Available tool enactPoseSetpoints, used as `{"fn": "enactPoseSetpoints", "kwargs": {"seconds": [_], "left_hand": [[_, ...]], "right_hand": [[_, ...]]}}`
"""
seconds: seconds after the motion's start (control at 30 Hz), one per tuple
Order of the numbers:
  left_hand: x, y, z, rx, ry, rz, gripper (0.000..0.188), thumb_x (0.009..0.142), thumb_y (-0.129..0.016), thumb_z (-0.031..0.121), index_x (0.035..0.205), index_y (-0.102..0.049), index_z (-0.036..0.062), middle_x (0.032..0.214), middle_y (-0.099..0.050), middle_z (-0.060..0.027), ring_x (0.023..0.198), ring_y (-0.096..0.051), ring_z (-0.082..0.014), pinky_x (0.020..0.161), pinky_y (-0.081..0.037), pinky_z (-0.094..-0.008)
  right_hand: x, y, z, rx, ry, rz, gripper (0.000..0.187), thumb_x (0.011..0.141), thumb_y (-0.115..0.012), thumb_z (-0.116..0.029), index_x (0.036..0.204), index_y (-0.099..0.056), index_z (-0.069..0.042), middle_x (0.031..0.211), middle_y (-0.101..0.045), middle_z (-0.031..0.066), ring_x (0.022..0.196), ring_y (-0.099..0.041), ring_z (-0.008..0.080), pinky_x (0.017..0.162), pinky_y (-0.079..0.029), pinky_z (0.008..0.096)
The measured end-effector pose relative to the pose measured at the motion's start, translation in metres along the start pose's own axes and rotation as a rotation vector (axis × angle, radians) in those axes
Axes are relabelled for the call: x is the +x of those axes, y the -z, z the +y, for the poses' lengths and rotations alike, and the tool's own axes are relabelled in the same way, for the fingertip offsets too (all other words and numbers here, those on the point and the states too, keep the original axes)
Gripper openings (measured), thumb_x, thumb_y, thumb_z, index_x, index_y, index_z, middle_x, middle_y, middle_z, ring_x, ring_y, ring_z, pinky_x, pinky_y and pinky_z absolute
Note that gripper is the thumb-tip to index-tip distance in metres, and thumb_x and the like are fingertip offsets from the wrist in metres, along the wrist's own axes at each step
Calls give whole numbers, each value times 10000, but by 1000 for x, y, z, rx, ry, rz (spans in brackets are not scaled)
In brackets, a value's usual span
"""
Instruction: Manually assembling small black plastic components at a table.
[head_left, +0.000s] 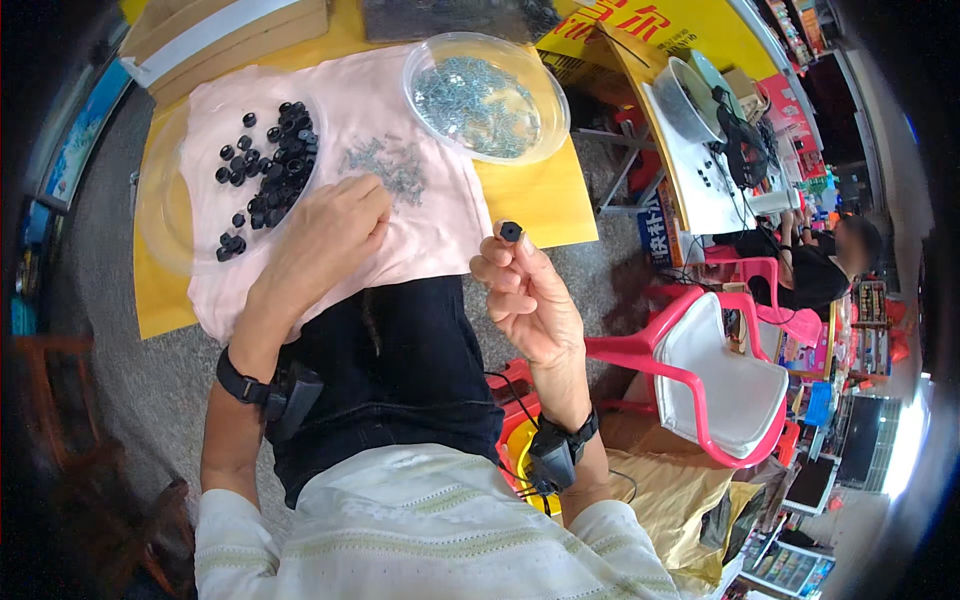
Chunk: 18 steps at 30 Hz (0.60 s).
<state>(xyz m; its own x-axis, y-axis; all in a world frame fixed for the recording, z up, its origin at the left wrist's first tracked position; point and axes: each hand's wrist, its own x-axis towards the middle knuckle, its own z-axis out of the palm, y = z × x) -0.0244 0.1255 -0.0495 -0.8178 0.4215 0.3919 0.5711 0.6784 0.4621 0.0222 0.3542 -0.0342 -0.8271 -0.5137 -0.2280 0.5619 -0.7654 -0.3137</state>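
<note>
My right hand (535, 305) is raised off the front right of the pink cloth (350, 90). Its thumb and fingertips pinch a small black plastic knob (511, 232) with a hexagonal end facing up. Over the cloth, my left hand (338, 222) is closed with its fingers curled under, so anything in them is hidden. Just beyond it lies a loose pile of small silver screws (392, 168). Left of that hand, several black knobs (285, 160) lie in a heap in a clear shallow tray (165, 215). A clear round tub (552, 135) at the back holds many more screws.
The cloth lies on a yellow tabletop (560, 205). A cardboard box (225, 45) stands at the back left. On the right are a pink chair with a white seat (720, 375), a side table (715, 215) with a metal bowl (685, 105), and a seated person (815, 265).
</note>
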Motion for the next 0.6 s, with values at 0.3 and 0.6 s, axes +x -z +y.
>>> {"fn": "enactPoseSetpoints", "kwargs": {"seconds": [0.3,0.6], "left_hand": [[-1,19,22,-328,82,30,104,744,-616,-13,799,-531,5,785,-529,-81,711,-568,-210,651,-456,-301],[-7,9,46,-947,335,228,118,815,-617,-38,928,-587,-23,855,-617,-63,792,-621,-116,718,-498,-230]], "right_hand": [[19,-2,9,-72,7,20,259,896,-602,-154,1120,-541,-40,916,-555,32,748,-490,60,535,-405,147],[34,-18,24,-381,184,127,230,874,-621,-97,1095,-593,-41,975,-624,29,858,-569,82,675,-476,229]]}}
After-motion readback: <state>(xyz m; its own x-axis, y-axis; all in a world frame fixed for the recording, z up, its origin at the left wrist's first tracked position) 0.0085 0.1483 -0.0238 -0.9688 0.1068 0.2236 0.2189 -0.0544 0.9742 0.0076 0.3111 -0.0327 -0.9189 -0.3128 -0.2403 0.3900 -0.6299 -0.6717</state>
